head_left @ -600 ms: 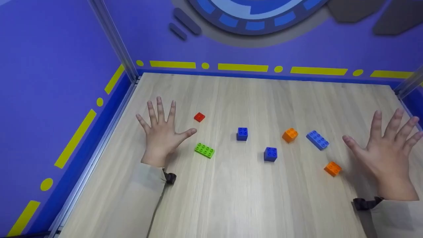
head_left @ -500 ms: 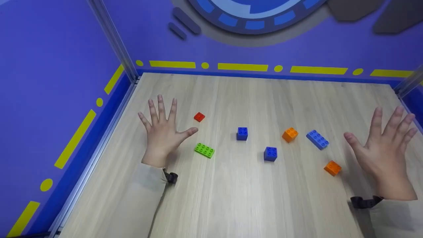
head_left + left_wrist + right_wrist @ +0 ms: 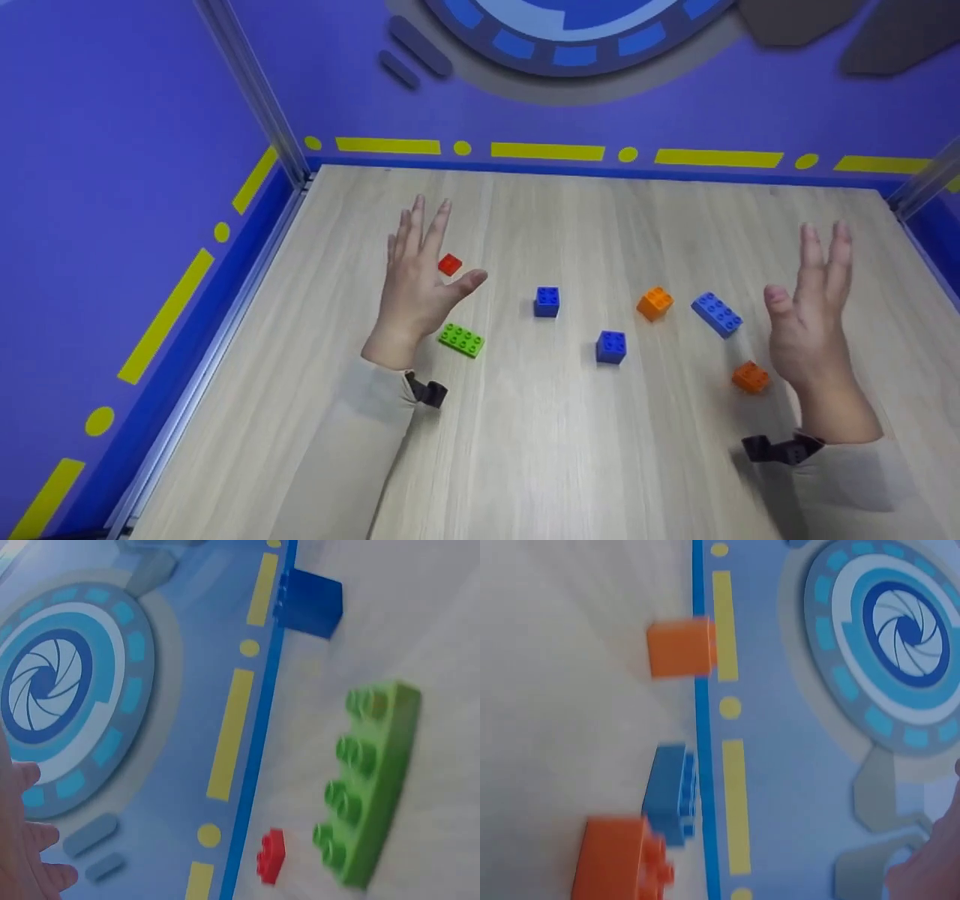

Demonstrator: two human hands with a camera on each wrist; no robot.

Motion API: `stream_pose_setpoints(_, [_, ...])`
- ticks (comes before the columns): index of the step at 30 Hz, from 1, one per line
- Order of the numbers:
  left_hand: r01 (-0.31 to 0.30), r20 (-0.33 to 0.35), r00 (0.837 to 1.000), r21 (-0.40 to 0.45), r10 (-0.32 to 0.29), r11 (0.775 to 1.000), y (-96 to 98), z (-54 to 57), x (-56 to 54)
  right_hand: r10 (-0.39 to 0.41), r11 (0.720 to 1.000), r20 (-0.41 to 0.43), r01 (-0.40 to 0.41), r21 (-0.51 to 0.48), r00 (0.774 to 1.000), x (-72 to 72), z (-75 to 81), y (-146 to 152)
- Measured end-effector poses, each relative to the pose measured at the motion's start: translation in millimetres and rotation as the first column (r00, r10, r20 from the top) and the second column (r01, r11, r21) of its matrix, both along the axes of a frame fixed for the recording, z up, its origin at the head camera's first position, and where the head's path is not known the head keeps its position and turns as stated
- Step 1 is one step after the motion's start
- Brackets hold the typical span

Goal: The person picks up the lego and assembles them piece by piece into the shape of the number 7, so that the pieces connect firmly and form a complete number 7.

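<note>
On the counter (image 3: 540, 450), a light-blue eight-stud brick (image 3: 717, 313) is lying right; a green eight-stud brick (image 3: 461, 340), left; an orange four-stud brick (image 3: 751, 377), nearer right; a small red brick (image 3: 450, 264), beyond the green. Two dark-blue blocks (image 3: 611, 347) and an orange block (image 3: 655, 304) are standing between. Left hand (image 3: 420, 289) and right hand (image 3: 811, 322) are hanging empty, fingers extended.

Left hand (image 3: 420, 296) shifted toward two o'clock, now appearing just beside the red brick (image 3: 450, 265); right hand (image 3: 814, 337) shifted roughly toward ten o'clock; both hands turned more edge-on, their fingers less widely spread.
</note>
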State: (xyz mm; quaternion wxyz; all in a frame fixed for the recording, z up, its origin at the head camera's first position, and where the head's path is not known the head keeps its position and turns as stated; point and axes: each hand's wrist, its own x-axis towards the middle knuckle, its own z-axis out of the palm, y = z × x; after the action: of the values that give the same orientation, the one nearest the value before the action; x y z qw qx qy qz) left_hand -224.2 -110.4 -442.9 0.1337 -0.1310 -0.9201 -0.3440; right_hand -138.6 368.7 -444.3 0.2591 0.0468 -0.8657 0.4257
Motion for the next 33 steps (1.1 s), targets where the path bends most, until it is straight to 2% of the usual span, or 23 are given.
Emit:
stream_pose_setpoints(3, [0.029,0.007,1.000,0.030,-0.029,0.999,10.0,5.0,-0.1,0.067,0.994,-0.034,-0.070,-0.080,0.997,-6.1,2.6,-15.6])
stream_pose_setpoints(5, [0.055,0.015,0.998,0.070,-0.056,0.996,18.8,6.5,0.0,0.117,0.972,-0.036,-0.122,-0.202,0.992,-8.6,4.3,-27.7])
stream_pose_setpoints(6, [0.071,0.026,0.997,0.108,-0.074,0.992,24.1,6.1,0.5,0.151,0.944,-0.052,-0.159,-0.290,0.987,-9.5,4.8,-34.6])
stream_pose_setpoints(7, [0.086,0.044,0.995,0.151,-0.094,0.985,30.0,4.6,1.1,0.183,0.901,-0.072,-0.197,-0.387,0.980,-10.4,4.7,-41.6])
stream_pose_setpoints(10, [0.129,0.126,0.977,0.297,-0.173,0.946,49.4,-5.0,2.4,0.233,0.733,-0.144,-0.271,-0.624,0.962,-11.5,-0.8,-62.9])
stream_pose_setpoints(11, [0.135,0.158,0.967,0.336,-0.198,0.932,55.7,-9.7,2.9,0.243,0.693,-0.156,-0.284,-0.662,0.957,-11.5,-4.0,-68.8])
stream_pose_setpoints(12, [0.137,0.187,0.958,0.371,-0.219,0.918,61.6,-14.9,3.3,0.247,0.668,-0.153,-0.282,-0.689,0.957,-11.2,-7.7,-74.3])
stream_pose_setpoints(13, [0.138,0.212,0.949,0.391,-0.235,0.910,66.6,-20.4,3.5,0.248,0.660,-0.130,-0.266,-0.702,0.960,-10.8,-12.3,-78.9])
stream_pose_setpoints(15, [0.139,0.245,0.934,0.419,-0.259,0.897,73.6,-29.7,3.5,0.253,0.663,-0.073,-0.227,-0.713,0.965,-10.3,-21.7,-86.2])
stream_pose_setpoints(19, [0.116,0.283,0.922,0.448,-0.263,0.887,79.7,-39.5,5.8,0.257,0.666,0.077,-0.119,-0.736,0.963,-13.2,-35.9,-94.4])
stream_pose_setpoints(21, [0.091,0.307,0.918,0.451,-0.250,0.888,83.3,-41.8,7.1,0.236,0.724,0.191,-0.041,-0.688,0.953,-16.5,-40.3,-93.0])
stream_pose_setpoints(23, [0.067,0.323,0.918,0.448,-0.231,0.891,89.1,-45.0,8.1,0.225,0.792,0.307,0.010,-0.611,0.925,-20.4,-44.9,-87.9])
stream_pose_setpoints(26, [0.055,0.327,0.922,0.418,-0.206,0.907,98.9,-53.0,8.5,0.226,0.896,0.442,-0.007,-0.445,0.868,-24.3,-51.6,-77.1])
stream_pose_setpoints(29, [0.065,0.316,0.929,0.375,-0.193,0.925,107.0,-61.4,9.2,0.240,0.943,0.510,-0.074,-0.325,0.826,-24.8,-56.7,-67.9])
stream_pose_setpoints(31, [0.074,0.303,0.934,0.350,-0.188,0.934,111.0,-65.6,9.4,0.231,0.960,0.527,-0.103,-0.261,0.818,-24.0,-58.3,-63.6])
stream_pose_setpoints(33, [0.082,0.288,0.940,0.334,-0.184,0.939,113.3,-67.9,8.8,0.213,0.970,0.529,-0.113,-0.216,0.821,-23.7,-58.9,-61.3])
